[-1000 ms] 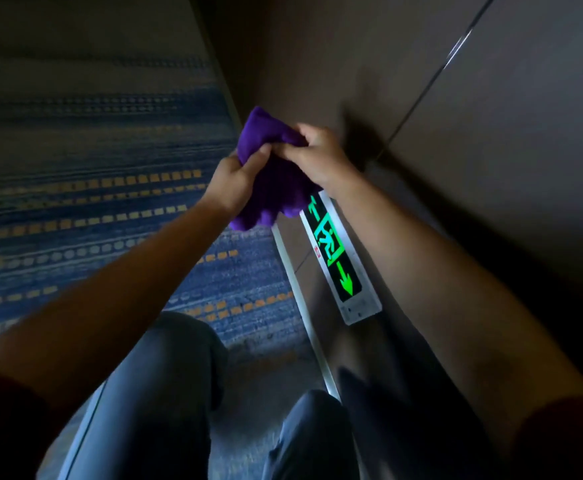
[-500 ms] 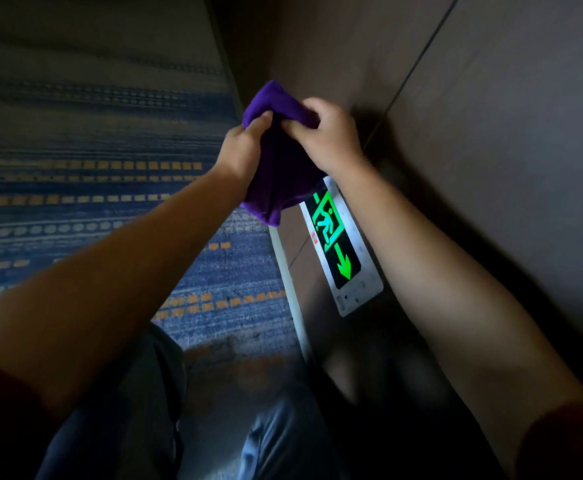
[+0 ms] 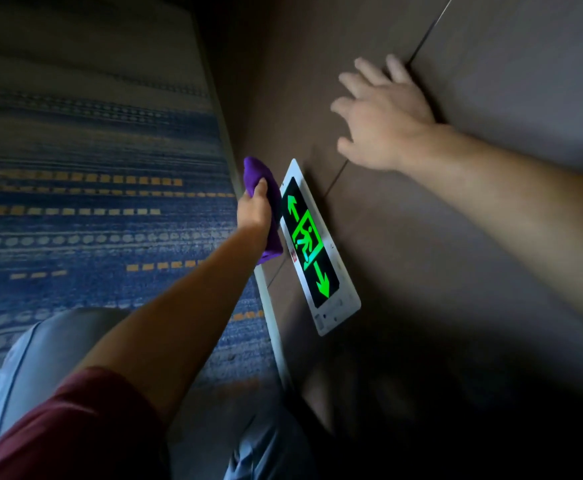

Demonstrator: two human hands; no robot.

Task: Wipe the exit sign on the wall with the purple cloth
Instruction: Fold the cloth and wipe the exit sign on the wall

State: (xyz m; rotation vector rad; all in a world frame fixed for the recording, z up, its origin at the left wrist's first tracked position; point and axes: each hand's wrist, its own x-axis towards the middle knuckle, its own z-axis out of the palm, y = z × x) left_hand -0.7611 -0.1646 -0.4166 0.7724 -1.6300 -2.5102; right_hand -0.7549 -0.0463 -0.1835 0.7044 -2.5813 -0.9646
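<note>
The exit sign (image 3: 312, 247) is a black panel with glowing green arrows and a running figure in a white frame, set low on the brown wall. My left hand (image 3: 254, 207) grips the bunched purple cloth (image 3: 266, 188) right beside the sign's far left edge; whether the cloth touches the sign I cannot tell. My right hand (image 3: 383, 114) is spread flat with fingers apart against the wall above the sign, holding nothing.
Blue patterned carpet (image 3: 92, 220) with yellow dashes covers the floor on the left. A pale skirting strip (image 3: 269, 317) runs along the wall's base. My knees in grey trousers (image 3: 51, 344) are bent close to the wall. A dark panel seam (image 3: 425, 32) crosses the wall.
My right hand has let go of the cloth and moved up onto the wall. My left hand alone now holds the cloth, lowered beside the sign, which is uncovered.
</note>
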